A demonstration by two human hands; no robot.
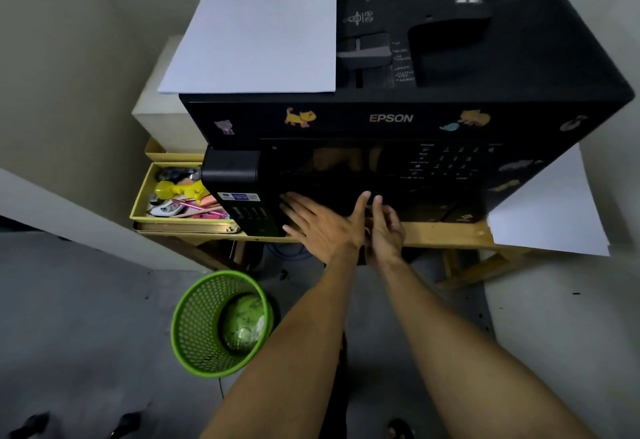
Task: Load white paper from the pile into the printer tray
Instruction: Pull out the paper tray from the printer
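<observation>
Both hands, the left hand [323, 222] flat with fingers spread and the right hand [386, 227] open, press the printer [391, 120] low on its front, holding nothing. White paper [256, 33] lies on the printer's top left corner; more sheets [550, 210] rest at the wooden table's [446, 232] right edge.

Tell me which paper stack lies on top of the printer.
The stack at upper left, resting on the printer's lid. The other stack sits lower right, on the wooden table beside the printer.
</observation>
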